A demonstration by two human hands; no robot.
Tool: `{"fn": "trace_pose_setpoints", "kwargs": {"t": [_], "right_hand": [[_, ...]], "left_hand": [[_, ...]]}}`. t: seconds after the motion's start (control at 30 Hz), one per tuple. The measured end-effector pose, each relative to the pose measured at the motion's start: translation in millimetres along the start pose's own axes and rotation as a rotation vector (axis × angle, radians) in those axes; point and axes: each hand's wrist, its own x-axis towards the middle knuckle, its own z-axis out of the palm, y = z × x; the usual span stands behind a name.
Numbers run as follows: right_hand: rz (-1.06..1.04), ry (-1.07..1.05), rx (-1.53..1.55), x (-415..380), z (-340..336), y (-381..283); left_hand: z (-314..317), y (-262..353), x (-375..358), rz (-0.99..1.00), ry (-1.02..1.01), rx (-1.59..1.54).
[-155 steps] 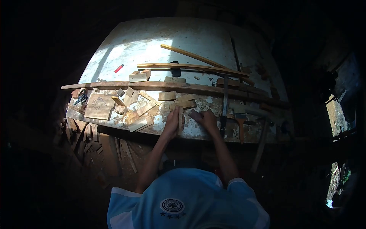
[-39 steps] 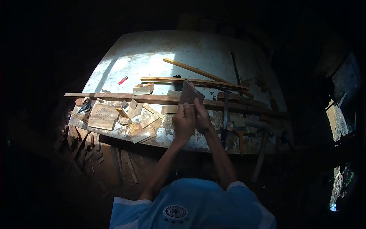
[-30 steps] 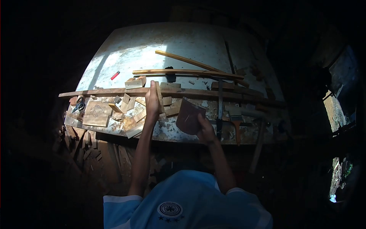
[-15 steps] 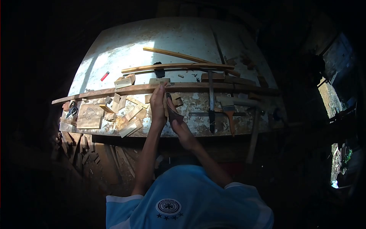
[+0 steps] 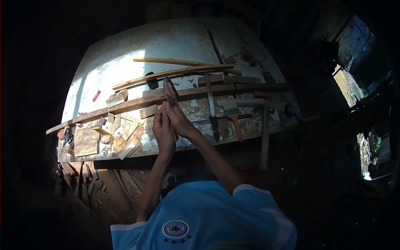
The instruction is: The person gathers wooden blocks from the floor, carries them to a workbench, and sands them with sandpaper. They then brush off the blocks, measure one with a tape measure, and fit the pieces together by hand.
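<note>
Filling the upper half, workbench (image 5: 175,43): worn white top, sunlit at left.
Long board (image 5: 133,104): slanting across the bench from centre left to centre right.
Right hand (image 5: 180,120): frame centre, fingers extended, sandpaper held along them.
Left hand (image 5: 163,127): just beside it, gripping a narrow wood piece.
Paintbrush (image 5: 234,120): right of centre, orange handle downward.
Sandpaper (image 5: 170,98): bent, above the left hand.
Wood piece (image 5: 174,133): between the hands, mostly hidden.
Lighter (image 5: 96,96): red, centre left.
</note>
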Motion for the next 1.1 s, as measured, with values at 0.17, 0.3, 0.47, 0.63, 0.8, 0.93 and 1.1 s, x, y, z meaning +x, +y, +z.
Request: {"fn": "trace_pose_setpoints", "kwargs": {"t": [0.17, 0.3, 0.47, 0.63, 0.8, 0.93, 1.1], "right_hand": [[0.023, -0.192, 0.012, -38.7, 26.1, -11.3], [0.032, -0.075, -0.002, -1.8, 10.2, -10.0], [0.046, -0.214, -0.156, -31.6, 34.7, -23.2], [0.072, -0.026, -0.032, 38.9, 4.5, 2.1], [0.162, -0.094, -0.321, -20.0, 39.4, -5.7], [0.077, 0.065, -0.141, 43.2, -2.6, 15.6], [-0.004, -0.085, -0.428, -21.6, 39.4, -17.8]], "left_hand": [[-17.5, 33.9, 27.7, -0.081, 0.077, -0.100], [0.3, 24.9, 8.9, -0.004, 0.076, -0.206], [-25.2, 40.3, 36.2, -0.128, 0.016, -0.165], [2.5, 14.8, 25.3, -0.055, 0.113, -0.279], [-35.0, -19.4, 50.3, -0.128, -0.136, -0.316], [0.2, 2.5, 26.3, -0.165, -0.003, -0.315], [-31.0, 8.4, 60.3, -0.251, -0.154, -0.425]]}}
